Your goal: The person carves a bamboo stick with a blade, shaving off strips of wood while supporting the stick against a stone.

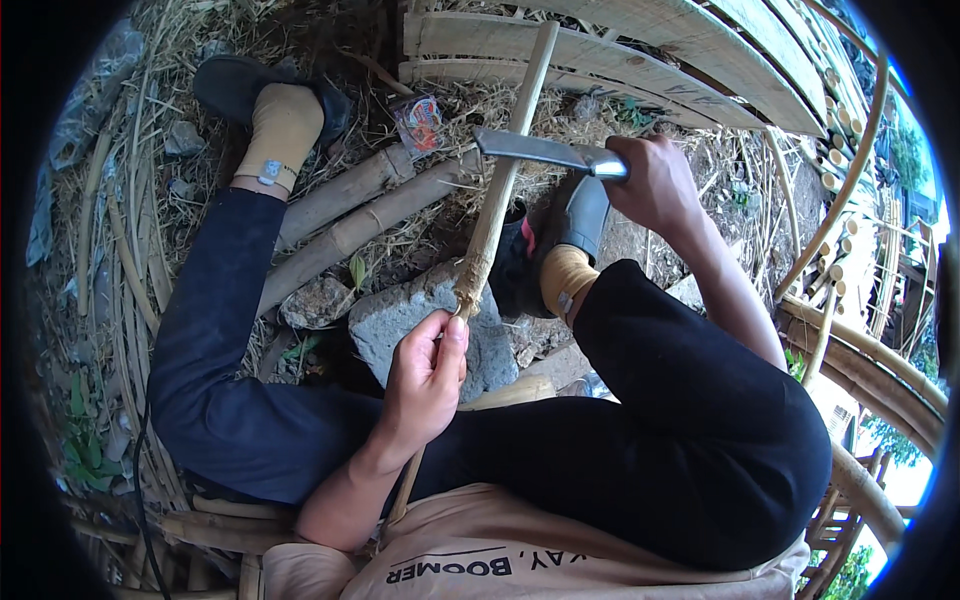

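Observation:
My left hand (422, 385) is closed around the lower part of a long pale bamboo stick (497, 205), near a rough, knobbly joint. The stick slants up and away from me, its thin lower end passing below my wrist toward my shirt. My right hand (655, 182) grips the handle of a broad-bladed knife (535, 149). Its grey metal blade lies across the upper part of the stick, pointing left; whether it touches the stick I cannot tell.
A grey stone block (395, 325) sits between my legs, beside a smaller rock (317, 302). Two bamboo poles (365, 225) lie on straw-strewn ground near a red wrapper (419, 125). Wooden slats (600, 62) stand ahead; stacked cut bamboo (840, 160) is at the right.

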### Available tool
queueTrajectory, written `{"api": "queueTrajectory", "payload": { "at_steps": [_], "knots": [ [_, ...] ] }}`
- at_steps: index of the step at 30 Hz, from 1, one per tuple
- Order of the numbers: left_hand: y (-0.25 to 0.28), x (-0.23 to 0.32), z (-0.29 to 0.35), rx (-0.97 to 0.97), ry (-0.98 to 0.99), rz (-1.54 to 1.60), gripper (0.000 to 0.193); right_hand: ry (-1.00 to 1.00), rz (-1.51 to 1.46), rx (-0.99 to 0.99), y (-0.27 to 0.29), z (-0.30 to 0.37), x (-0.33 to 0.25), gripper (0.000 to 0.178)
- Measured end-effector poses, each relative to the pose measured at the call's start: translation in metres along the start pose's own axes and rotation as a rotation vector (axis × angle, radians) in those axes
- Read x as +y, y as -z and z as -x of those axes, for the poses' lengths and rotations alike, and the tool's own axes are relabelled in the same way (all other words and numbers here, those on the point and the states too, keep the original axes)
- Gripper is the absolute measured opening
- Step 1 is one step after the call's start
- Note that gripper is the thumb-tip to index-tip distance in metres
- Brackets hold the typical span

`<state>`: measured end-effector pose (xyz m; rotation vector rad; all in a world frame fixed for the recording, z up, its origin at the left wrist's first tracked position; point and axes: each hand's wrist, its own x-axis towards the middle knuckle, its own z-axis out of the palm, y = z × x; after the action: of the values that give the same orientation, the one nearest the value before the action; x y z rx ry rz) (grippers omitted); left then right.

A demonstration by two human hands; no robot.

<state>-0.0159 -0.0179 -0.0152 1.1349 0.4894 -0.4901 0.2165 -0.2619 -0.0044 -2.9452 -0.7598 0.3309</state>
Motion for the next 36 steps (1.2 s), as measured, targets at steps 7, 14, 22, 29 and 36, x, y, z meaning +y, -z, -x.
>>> {"api": "queueTrajectory", "payload": {
  "at_steps": [7, 14, 22, 29, 36],
  "knots": [
    [0.001, 0.014, 0.001, -0.174, 0.194, 0.265, 0.029, -0.064, -0.038, -0.036, 0.002, -0.007, -0.013, 0.020],
    [-0.001, 0.006, 0.003, -0.233, 0.315, 0.385, 0.030, -0.169, 0.026, 0.095, -0.009, -0.023, 0.015, 0.016],
    [-0.010, 0.001, 0.009, -0.221, 0.073, 0.079, 0.029, -0.168, -0.128, 0.124, 0.023, -0.001, 0.020, 0.016],
    [0.004, 0.014, 0.007, -0.105, 0.077, 0.156, 0.028, -0.005, -0.034, -0.001, 0.009, -0.002, -0.002, 0.018],
    [0.008, 0.020, 0.003, -0.047, 0.079, 0.147, 0.028, 0.049, -0.052, -0.002, 0.015, -0.018, -0.031, 0.018]
  ]
}}
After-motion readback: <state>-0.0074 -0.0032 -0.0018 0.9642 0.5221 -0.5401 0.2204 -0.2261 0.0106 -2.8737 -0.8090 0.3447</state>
